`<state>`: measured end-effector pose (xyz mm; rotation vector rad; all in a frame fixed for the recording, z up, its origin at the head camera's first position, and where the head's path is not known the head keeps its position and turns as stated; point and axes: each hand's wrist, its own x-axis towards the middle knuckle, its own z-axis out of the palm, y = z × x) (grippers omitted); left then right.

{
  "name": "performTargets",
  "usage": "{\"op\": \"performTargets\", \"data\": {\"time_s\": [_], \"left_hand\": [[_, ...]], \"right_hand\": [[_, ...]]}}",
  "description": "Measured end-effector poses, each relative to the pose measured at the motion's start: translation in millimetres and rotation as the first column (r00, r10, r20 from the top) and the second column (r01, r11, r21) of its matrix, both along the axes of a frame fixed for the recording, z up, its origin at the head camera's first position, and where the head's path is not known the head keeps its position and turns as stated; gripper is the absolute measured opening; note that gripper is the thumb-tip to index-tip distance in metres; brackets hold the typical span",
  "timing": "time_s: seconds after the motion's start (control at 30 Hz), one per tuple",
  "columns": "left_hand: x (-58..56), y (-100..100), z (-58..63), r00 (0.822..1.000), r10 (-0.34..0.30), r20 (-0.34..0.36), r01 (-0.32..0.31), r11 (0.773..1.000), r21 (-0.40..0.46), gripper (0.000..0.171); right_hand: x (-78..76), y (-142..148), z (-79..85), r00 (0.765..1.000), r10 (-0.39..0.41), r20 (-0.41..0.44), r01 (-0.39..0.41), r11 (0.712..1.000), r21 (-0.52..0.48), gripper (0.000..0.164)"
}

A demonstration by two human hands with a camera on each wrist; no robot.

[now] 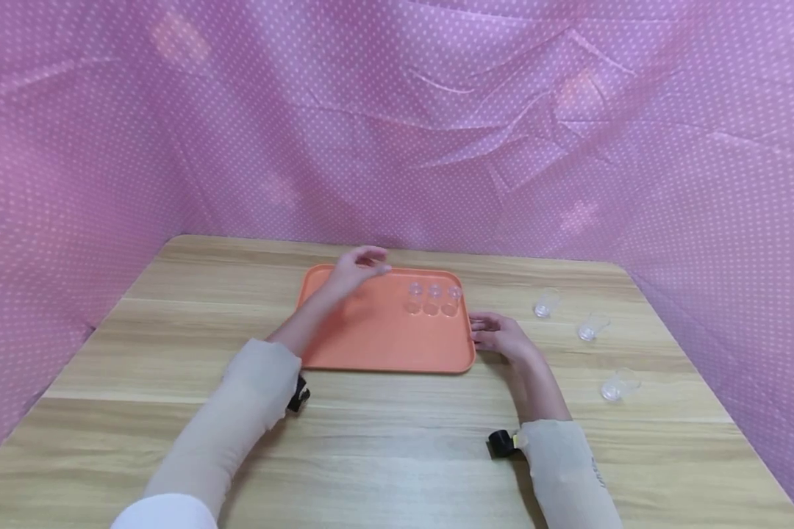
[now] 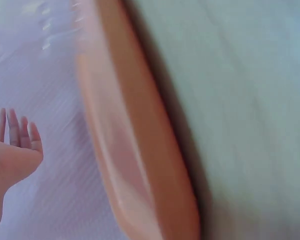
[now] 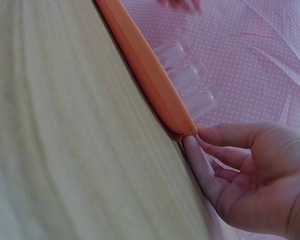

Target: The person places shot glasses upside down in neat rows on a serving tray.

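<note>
An orange tray (image 1: pixel 384 345) lies on the table. Three small clear cups (image 1: pixel 434 300) stand in a row on its right part, and they show behind the rim in the right wrist view. My right hand (image 1: pixel 501 336) is at the tray's right edge; in the right wrist view its thumb and forefinger pinch the rim by the corner. Above the tray's far left part is my left hand (image 1: pixel 359 270), fingers loosely bent and apart, holding nothing. The left wrist view shows that hand (image 2: pixel 12 155) clear of the tray's side (image 2: pixel 150 150).
Three more clear cups stand apart on the right of the wooden table (image 1: pixel 370 455): one farther back (image 1: pixel 544 305), one in the middle (image 1: pixel 591 328), one nearer (image 1: pixel 618 386). A pink dotted cloth (image 1: pixel 397 147) hangs round the back and sides.
</note>
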<state>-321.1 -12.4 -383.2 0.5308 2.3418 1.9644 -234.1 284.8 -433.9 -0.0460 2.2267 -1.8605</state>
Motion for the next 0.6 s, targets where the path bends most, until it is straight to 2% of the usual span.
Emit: {"op": "performTargets", "data": {"time_s": [0.1,0.17,0.3,0.37,0.47,0.6], "left_hand": [[11.5,-25.4,11.8,0.996,0.090,0.008,-0.091,0.990,0.110,0.037],[18.6,-43.5,16.3,0.989,0.143,0.036,-0.147,0.972,0.183,0.037],[31.1,-79.7,17.0,0.961,0.213,0.178,-0.260,0.914,0.312,0.043],[36.7,-95.2,14.4,0.942,0.213,0.258,-0.292,0.899,0.326,0.048],[43.2,-114.1,7.6,0.925,0.162,0.343,-0.274,0.911,0.308,0.054],[50.6,-132.0,-4.5,0.920,0.081,0.383,-0.181,0.955,0.234,0.052]], "right_hand": [[0.4,-1.0,1.3,1.000,-0.016,0.010,0.016,1.000,0.015,0.044],[0.9,-1.0,1.9,1.000,-0.019,0.012,0.018,1.000,0.023,0.044],[2.4,-0.5,2.2,1.000,-0.004,0.002,0.004,1.000,0.025,0.045],[3.1,-0.1,2.1,1.000,0.002,-0.003,-0.002,1.000,0.024,0.045],[4.1,-0.3,2.1,1.000,0.002,-0.013,-0.002,1.000,0.024,0.046],[5.0,-2.1,2.9,1.000,0.010,-0.021,-0.009,1.000,0.026,0.047]]}}
